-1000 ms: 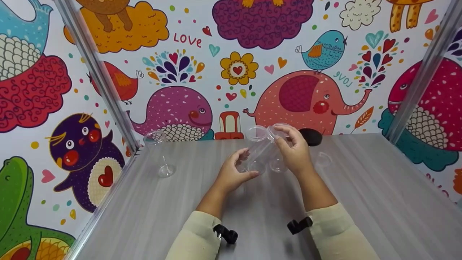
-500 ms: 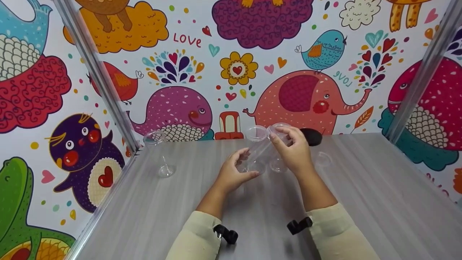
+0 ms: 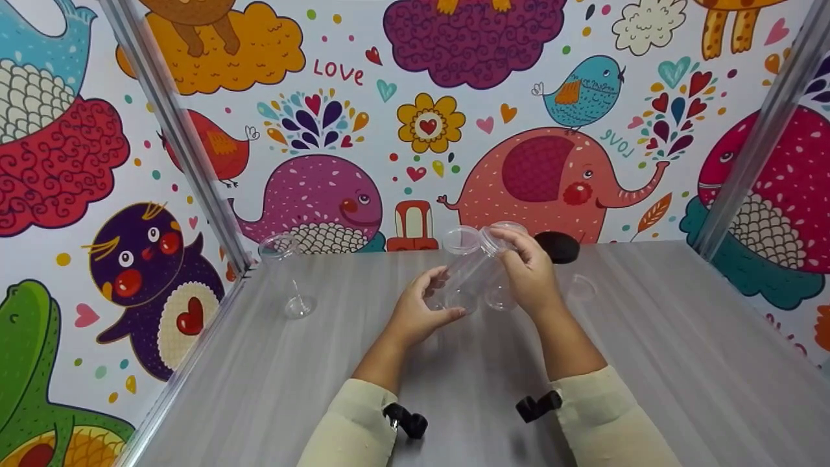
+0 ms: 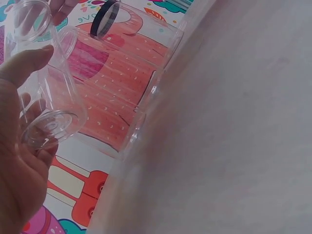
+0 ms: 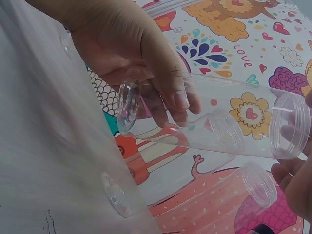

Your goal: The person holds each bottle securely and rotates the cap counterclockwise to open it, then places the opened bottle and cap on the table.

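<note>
Clear plastic, by the look of it: one open jar, held above the tabletop, between the two hands, tilted off upright. Long axis: slants from the base, at the left hand, up to the threaded mouth, at the right hand. Left hand: fingers wrapped about the lower body, thumb on the near side. Right hand: fingers grasping the mouth end; whether any reach inside, cannot tell. Each hand is nearer its own end; neither is apart from the jar.

Behind, upright: a second jar and a third jar, both uncapped; to their right, a fourth jar wearing a black lid.

Well apart to the left, upright: a fifth jar, uncapped.

Beyond: a cartoon-printed wall.
</note>
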Demonstrator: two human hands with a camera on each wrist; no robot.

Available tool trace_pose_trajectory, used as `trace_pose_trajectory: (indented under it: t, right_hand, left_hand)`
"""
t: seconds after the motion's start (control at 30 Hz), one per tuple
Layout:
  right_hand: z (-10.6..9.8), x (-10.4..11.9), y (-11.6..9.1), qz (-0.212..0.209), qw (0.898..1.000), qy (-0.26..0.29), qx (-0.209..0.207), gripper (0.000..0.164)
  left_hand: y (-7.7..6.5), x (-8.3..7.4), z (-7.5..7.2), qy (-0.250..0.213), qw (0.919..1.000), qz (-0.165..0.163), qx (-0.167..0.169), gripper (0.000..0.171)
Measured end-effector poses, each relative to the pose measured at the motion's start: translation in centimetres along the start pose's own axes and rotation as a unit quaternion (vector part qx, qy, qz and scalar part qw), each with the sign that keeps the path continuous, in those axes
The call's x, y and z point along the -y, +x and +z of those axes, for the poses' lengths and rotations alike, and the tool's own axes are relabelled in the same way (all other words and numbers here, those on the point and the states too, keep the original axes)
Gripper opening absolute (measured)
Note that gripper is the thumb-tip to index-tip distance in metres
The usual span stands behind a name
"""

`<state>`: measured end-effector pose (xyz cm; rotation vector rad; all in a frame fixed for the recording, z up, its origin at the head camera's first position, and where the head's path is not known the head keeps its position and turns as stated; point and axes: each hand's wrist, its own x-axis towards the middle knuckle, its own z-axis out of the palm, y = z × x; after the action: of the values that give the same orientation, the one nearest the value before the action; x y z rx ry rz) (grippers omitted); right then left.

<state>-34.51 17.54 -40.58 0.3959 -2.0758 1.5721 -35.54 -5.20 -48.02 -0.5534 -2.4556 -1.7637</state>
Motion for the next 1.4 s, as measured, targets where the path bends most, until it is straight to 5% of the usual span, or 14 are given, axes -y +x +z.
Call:
trace_pose_trajectory:
  t: [0.5, 0.87, 1.4]
  right_hand:
    - [-0.1, 0.0, 0.1, -0.011, 1.000, -0.008, 0.000, 0.035]
    - [-0.3, 0.1, 0.0, 0.073, 0.992, -0.104, -0.003, 0.060]
    - [-1.4, 0.3, 0.0, 0.084, 0.996, -0.042, -0.009, 0.054]
  left_hand:
    - [-0.1, -0.1, 0.0, 0.008, 0.9999, -0.008, -0.002, 0.091]
    - [-0.4, -0.3, 0.0, 0.023, 0.9997, -0.011, -0.006, 0.091]
    - [-0.1, 0.1, -0.7, 0.013, 0.9998, 0.006, -0.016, 0.089]
